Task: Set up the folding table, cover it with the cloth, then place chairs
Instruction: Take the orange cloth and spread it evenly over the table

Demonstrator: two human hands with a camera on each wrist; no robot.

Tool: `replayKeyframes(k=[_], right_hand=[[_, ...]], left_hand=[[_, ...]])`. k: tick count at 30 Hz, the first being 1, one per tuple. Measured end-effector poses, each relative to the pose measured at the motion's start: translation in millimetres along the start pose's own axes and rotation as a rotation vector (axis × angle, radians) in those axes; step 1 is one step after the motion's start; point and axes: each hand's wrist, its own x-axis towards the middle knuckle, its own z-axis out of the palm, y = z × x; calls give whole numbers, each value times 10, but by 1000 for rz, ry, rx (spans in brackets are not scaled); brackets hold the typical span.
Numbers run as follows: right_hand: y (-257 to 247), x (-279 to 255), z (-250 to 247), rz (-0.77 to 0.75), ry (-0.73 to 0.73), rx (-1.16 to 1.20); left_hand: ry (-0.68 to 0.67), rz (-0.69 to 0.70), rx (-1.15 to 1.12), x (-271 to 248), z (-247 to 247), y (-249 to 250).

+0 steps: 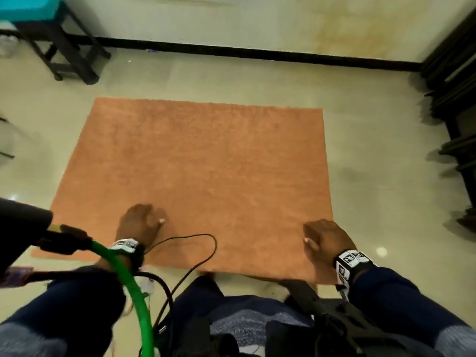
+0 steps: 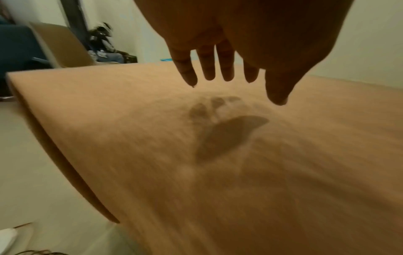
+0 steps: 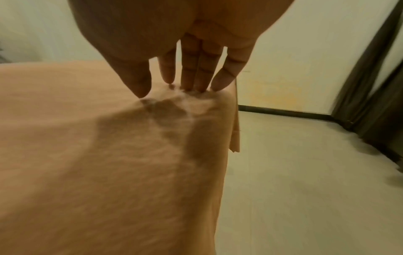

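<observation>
An orange cloth (image 1: pixel 201 163) lies spread flat over the table, hiding the tabletop and draping over its edges. My left hand (image 1: pixel 140 221) hovers just above the cloth near the front left, fingers (image 2: pixel 208 69) straight and spread, casting a shadow on the cloth (image 2: pixel 152 155). My right hand (image 1: pixel 325 238) is at the front right corner. Its straight fingertips (image 3: pixel 191 82) touch the cloth (image 3: pixel 87 155) close to the right edge. Neither hand holds anything.
A dark-framed stool with a teal top (image 1: pixel 33 9) stands at the back left by the wall. Dark furniture (image 1: pixel 458 99) lines the right side. A green hoop (image 1: pixel 134 292) and black cables (image 1: pixel 203 253) hang near my left arm. A tan chair back (image 2: pixel 59 46) shows beyond the table.
</observation>
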Motion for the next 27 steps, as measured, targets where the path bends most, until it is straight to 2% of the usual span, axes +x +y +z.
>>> replayKeyframes(k=[2, 4, 7, 9, 12, 16, 18, 22, 24, 27], right_hand=[[246, 94, -39, -78, -15, -54], [389, 106, -55, -122, -60, -97], [681, -20, -90, -157, -137, -170], [809, -96, -76, -167, -166, -177], [1027, -199, -67, -255, -245, -139], [1123, -173, -256, -369, -337, -89], [1212, -140, -451, -441, -306, -33], [1712, 56, -831, -265, -234, 74], [1998, 301, -984, -163, -217, 89], [2431, 864, -1191, -103, -226, -1]], left_hand=[[-75, 82, 5, -372, 489, 440], [-176, 172, -46, -829, 788, 1073], [-334, 229, 29, -1519, 1192, 1968], [-409, 174, 75, -1804, 1362, 2306], [-429, 54, 73, -2059, 1457, 2676], [-406, -51, 13, -2178, 1516, 2771], [-402, -84, 9, -2252, 1530, 2806], [-440, -166, -54, -2458, 1529, 3058], [-405, -208, -86, -2515, 1564, 3207], [-299, -314, -116, -2474, 1639, 3467]])
